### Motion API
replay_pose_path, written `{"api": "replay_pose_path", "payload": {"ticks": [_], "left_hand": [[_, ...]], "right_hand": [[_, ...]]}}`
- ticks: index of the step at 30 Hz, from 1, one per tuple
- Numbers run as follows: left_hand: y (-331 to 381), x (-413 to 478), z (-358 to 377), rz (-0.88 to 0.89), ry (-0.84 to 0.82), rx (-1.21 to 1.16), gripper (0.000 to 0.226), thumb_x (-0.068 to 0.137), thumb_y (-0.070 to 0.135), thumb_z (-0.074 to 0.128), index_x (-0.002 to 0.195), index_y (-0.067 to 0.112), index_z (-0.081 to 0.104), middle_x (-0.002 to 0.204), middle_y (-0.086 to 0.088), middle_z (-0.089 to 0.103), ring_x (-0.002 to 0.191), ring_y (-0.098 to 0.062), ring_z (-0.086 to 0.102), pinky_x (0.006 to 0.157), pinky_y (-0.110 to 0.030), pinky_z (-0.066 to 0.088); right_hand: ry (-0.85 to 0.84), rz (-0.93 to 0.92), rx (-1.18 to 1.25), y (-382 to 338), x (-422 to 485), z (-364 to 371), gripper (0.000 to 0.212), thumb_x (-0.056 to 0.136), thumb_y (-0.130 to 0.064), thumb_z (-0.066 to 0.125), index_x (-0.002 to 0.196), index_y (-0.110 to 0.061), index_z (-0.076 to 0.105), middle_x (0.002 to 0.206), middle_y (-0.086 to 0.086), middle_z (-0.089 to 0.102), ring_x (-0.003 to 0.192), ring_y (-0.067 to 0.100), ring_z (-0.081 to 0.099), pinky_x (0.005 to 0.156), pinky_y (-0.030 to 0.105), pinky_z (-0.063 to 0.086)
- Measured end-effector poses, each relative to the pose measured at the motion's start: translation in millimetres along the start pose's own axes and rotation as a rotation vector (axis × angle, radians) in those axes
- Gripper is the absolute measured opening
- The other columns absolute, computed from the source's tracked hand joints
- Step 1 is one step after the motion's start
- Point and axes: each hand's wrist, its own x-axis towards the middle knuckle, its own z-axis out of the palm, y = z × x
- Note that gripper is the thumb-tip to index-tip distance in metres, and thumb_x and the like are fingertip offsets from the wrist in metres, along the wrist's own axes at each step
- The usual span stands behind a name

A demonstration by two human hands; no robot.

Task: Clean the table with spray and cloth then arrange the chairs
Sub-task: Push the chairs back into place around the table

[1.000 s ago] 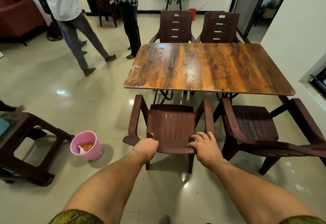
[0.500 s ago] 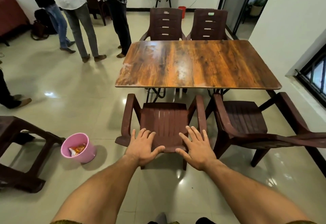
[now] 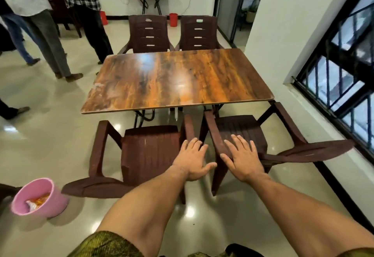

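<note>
Both hands are spread flat, fingers straight and apart, holding nothing. The left hand (image 3: 192,160) has its fingertips over the right armrest of the left near chair (image 3: 149,153). The right hand (image 3: 243,160) lies over the left armrest of the right near chair (image 3: 240,126). Whether either palm touches the plastic cannot be told.

Half a second ago both hands were open over the back rail of the left near chair, and a second ago they gripped it. They have since shifted right, to the gap between the two chairs.

Beyond the fingertips stands the bare wooden table (image 3: 182,78), with two far chairs (image 3: 149,32) tucked in on its other side. The right near chair sits askew, its back swung out right of the right hand, towards the barred window (image 3: 344,70). A pink bin (image 3: 40,196) stands well left of the left hand, and people (image 3: 40,24) stand far beyond it.
</note>
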Motion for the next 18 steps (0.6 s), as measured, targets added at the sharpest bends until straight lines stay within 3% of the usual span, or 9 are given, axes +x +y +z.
{"api": "replay_pose_path", "payload": {"ticks": [3, 6, 10, 12, 14, 16, 18], "left_hand": [[61.2, 52.6, 9.6, 0.064, -0.007, -0.021, 0.086, 0.095, 0.071, 0.033, 0.157, 0.013, 0.026, 0.162, -0.012, 0.026, 0.153, -0.031, 0.013, 0.125, -0.051, 0.009], [123.4, 98.7, 17.0, 0.144, -0.041, -0.081, 0.087, 0.092, 0.071, 0.043, 0.153, 0.009, 0.034, 0.153, -0.014, 0.040, 0.144, -0.031, 0.033, 0.120, -0.044, 0.024], [198.6, 145.3, 26.7, 0.122, -0.159, -0.073, 0.089, 0.088, 0.073, 0.051, 0.149, 0.009, 0.038, 0.142, -0.014, 0.051, 0.130, -0.032, 0.049, 0.111, -0.044, 0.040], [222.0, 159.0, 32.5, 0.058, -0.199, 0.006, 0.070, 0.091, 0.061, 0.054, 0.140, 0.011, 0.045, 0.135, -0.014, 0.056, 0.124, -0.033, 0.053, 0.105, -0.046, 0.044], [237.0, 167.3, 33.8, -0.023, -0.193, 0.063, 0.039, 0.097, 0.035, 0.053, 0.128, 0.011, 0.050, 0.130, -0.014, 0.059, 0.121, -0.035, 0.057, 0.100, -0.047, 0.044], [246.5, 171.5, 31.8, -0.090, -0.195, 0.117, 0.028, 0.097, 0.014, 0.046, 0.123, 0.010, 0.054, 0.128, -0.014, 0.062, 0.118, -0.036, 0.059, 0.096, -0.046, 0.045], [248.2, 168.4, 31.8, -0.123, -0.186, 0.153, 0.027, 0.098, 0.009, 0.042, 0.120, 0.010, 0.057, 0.124, -0.014, 0.065, 0.115, -0.035, 0.062, 0.093, -0.042, 0.046]], "right_hand": [[-0.049, 0.014, -0.018, 80.0, 1.9, -8.8, 0.073, 0.096, -0.071, 0.025, 0.158, -0.032, 0.020, 0.167, 0.000, 0.008, 0.154, 0.018, -0.003, 0.123, 0.050, -0.003], [-0.160, -0.010, -0.031, 160.8, -1.6, -17.2, 0.085, 0.089, -0.079, 0.033, 0.158, -0.030, 0.023, 0.166, -0.001, 0.013, 0.153, 0.018, 0.002, 0.124, 0.048, 0.002], [-0.324, -0.042, -0.112, 264.9, -10.3, -21.6, 0.098, 0.077, -0.090, 0.036, 0.154, -0.029, 0.031, 0.156, -0.002, 0.036, 0.144, 0.020, 0.030, 0.120, 0.041, 0.022], [-0.345, -0.050, -0.160, 293.1, -11.2, -20.6, 0.070, 0.086, -0.067, 0.052, 0.145, -0.032, 0.040, 0.142, -0.003, 0.050, 0.131, 0.021, 0.046, 0.111, 0.038, 0.035], [-0.309, -0.061, -0.187, 303.5, -8.8, -20.7, 0.039, 0.091, -0.038, 0.052, 0.129, -0.034, 0.051, 0.126, -0.002, 0.061, 0.116, 0.023, 0.056, 0.099, 0.038, 0.045], [-0.253, -0.070, -0.193, 307.6, -8.0, -17.5, 0.029, 0.089, -0.024, 0.049, 0.115, -0.031, 0.058, 0.112, -0.003, 0.067, 0.105, 0.024, 0.063, 0.087, 0.036, 0.050], [-0.201, -0.101, -0.150, 305.9, -10.3, -12.5, 0.029, 0.087, -0.020, 0.051, 0.112, -0.030, 0.061, 0.108, -0.005, 0.068, 0.101, 0.022, 0.065, 0.082, 0.035, 0.050]]}}
